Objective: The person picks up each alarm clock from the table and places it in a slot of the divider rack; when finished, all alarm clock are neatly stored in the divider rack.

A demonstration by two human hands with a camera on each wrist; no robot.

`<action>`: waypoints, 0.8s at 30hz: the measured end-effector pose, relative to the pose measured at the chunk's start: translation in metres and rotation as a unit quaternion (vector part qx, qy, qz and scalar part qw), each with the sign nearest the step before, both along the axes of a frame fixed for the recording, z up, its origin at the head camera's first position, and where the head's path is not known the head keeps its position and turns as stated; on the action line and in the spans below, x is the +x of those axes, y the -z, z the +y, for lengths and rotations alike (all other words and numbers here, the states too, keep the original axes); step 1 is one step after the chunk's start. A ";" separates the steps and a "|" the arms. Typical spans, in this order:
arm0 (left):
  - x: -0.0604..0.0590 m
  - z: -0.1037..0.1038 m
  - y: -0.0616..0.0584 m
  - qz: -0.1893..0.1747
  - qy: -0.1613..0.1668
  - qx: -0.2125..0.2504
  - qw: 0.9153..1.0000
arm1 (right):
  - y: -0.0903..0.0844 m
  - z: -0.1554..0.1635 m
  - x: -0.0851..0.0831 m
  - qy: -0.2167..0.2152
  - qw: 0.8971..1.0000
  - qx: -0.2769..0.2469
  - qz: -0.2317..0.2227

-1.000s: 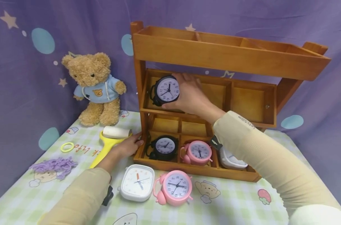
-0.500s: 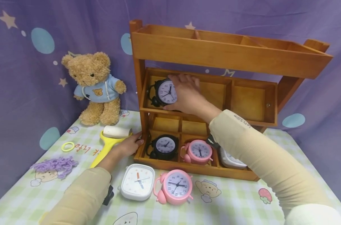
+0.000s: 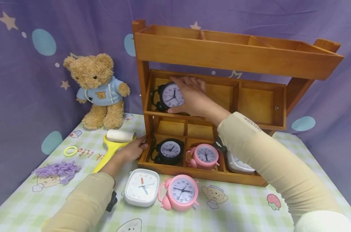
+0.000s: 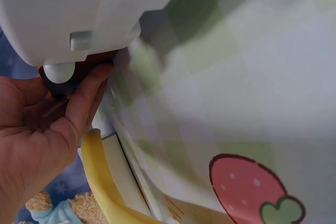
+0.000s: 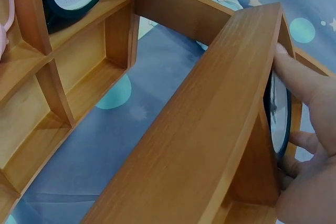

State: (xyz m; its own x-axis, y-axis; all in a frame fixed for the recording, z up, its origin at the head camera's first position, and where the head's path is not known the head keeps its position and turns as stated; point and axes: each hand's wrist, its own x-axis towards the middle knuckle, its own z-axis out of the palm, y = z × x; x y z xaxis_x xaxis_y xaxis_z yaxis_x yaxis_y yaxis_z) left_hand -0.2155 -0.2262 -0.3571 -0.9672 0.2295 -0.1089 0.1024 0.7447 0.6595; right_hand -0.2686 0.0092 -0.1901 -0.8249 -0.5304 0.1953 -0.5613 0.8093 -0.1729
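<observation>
My right hand [image 3: 194, 98] grips a round black alarm clock [image 3: 172, 96] by its right side, thumb below and fingers above. The clock is in the left compartment of the middle tier of a wooden shelf rack [image 3: 236, 59]. In the right wrist view the tier's front board hides part of the clock's face [image 5: 280, 111]. My left hand [image 3: 132, 150] holds the lower left end of the rack, thumb toward the front. In the left wrist view a white clock [image 4: 68, 19] partly covers that end.
The bottom tier holds a black clock [image 3: 168, 151], a pink clock [image 3: 205, 157] and a white clock [image 3: 238, 163]. In front lie a white square clock [image 3: 142, 188] and a pink clock [image 3: 182, 193]. A yellow lint roller [image 3: 110, 151], purple yarn [image 3: 59, 170] and teddy bear [image 3: 98, 91] are left.
My right hand has brought the black clock slightly down and back into the middle tier's left compartment, and it has almost stopped. The left hand has stayed at the rack's end.
</observation>
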 end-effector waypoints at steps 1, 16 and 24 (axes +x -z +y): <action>0.000 0.000 0.000 -0.002 -0.001 -0.001 1.000 | 0.000 0.001 -0.001 -0.002 1.000 -0.008 -0.002; 0.000 0.000 0.001 0.002 0.000 -0.007 1.000 | 0.003 0.026 0.011 -0.050 0.989 -0.133 0.037; 0.000 0.000 0.000 -0.001 0.004 0.005 1.000 | 0.008 0.042 0.025 -0.080 0.978 -0.182 0.064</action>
